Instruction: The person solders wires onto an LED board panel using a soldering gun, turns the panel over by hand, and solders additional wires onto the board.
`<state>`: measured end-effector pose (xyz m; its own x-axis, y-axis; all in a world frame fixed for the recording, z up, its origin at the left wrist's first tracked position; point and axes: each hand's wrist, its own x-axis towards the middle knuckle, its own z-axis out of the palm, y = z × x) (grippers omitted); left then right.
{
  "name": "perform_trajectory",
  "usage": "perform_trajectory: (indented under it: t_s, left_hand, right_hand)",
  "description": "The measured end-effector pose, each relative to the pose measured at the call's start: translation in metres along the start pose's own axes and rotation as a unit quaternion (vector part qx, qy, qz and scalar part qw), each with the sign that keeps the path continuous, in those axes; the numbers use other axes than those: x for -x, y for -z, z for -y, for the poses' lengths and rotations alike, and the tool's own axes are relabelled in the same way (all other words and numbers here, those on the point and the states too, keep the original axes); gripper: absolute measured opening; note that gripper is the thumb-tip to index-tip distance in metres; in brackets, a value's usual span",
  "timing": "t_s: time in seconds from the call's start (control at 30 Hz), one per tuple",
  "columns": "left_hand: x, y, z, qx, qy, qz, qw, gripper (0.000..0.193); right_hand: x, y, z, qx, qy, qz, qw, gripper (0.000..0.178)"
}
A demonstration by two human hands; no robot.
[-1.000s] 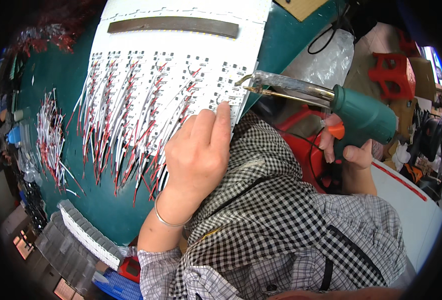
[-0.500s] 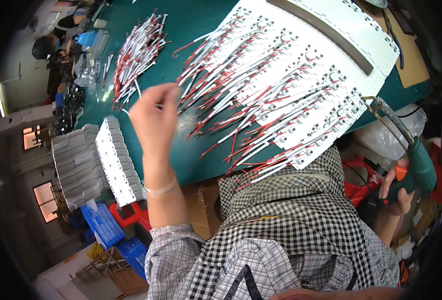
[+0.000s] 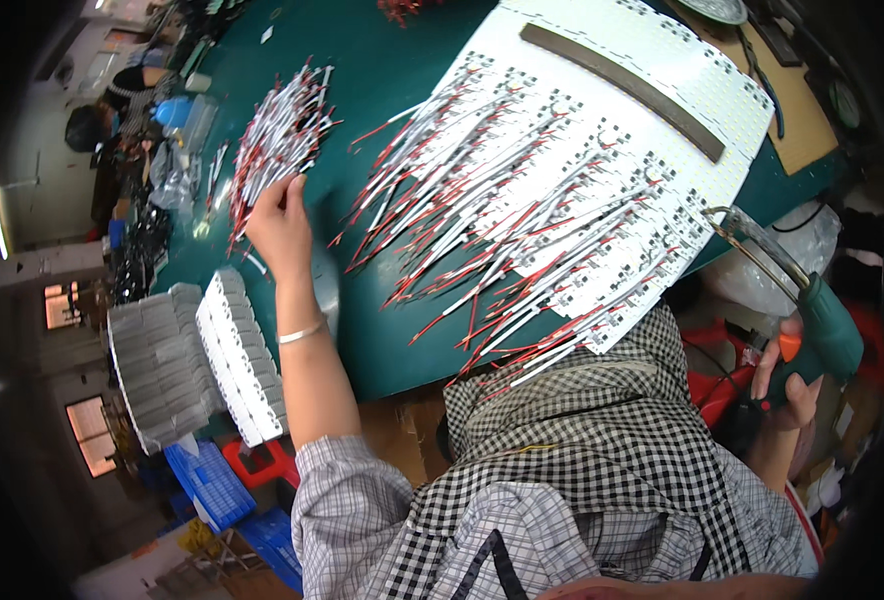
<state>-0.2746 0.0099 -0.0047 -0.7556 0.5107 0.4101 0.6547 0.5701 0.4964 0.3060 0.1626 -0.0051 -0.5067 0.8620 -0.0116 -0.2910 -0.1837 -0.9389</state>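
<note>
My left hand (image 3: 282,230) reaches over the green table, thumb and fingertips pinched together at the near edge of a heap of short red-and-white wires (image 3: 287,125). What lies between those fingertips is too small to make out. At the right, my right hand (image 3: 794,398) is wrapped round the handle of a green soldering gun (image 3: 830,325) with an orange trigger. Its bent metal tip (image 3: 722,213) points left, close to the edge of a sheet of white circuit boards (image 3: 662,215). Rows of red and white wires (image 3: 462,230) fan out leftward from these boards.
A dark curved bar (image 3: 627,92) lies across the white sheet. Stacked white strips (image 3: 237,360) stand at the table's left edge, beside grey stacks (image 3: 157,365). Blue baskets (image 3: 212,485) sit below. Pliers (image 3: 767,90) rest on cardboard at the far right. Another person (image 3: 87,130) is at far left.
My left hand has moved left and slightly down in the picture, away from the wired boards to the wire heap. My right hand keeps its grip on the soldering gun.
</note>
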Motion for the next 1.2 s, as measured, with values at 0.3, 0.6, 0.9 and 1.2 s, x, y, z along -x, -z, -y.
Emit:
perform_trajectory:
  t_s: [0.3, 0.6, 0.9, 1.2]
  left_hand:
    - [0.065, 0.025, -0.169, 0.165, -0.196, 0.170, 0.951, 0.027]
    - [0.116, -0.038, -0.254, 0.189, -0.471, 0.203, 0.837, 0.040]
    - [0.140, -0.068, -0.252, 0.182, -0.440, 0.203, 0.856, 0.032]
    - [0.140, -0.068, -0.255, 0.197, -0.385, 0.249, 0.866, 0.035]
  right_hand:
    - [-0.011, -0.022, 0.008, -0.035, 0.002, -0.010, 0.999, 0.070]
    - [0.010, 0.001, 0.003, -0.062, 0.002, 0.027, 0.998, 0.066]
    - [0.009, 0.006, 0.007, -0.041, -0.017, 0.054, 0.998, 0.058]
    - [-0.002, -0.005, 0.007, -0.006, -0.035, 0.070, 0.997, 0.053]
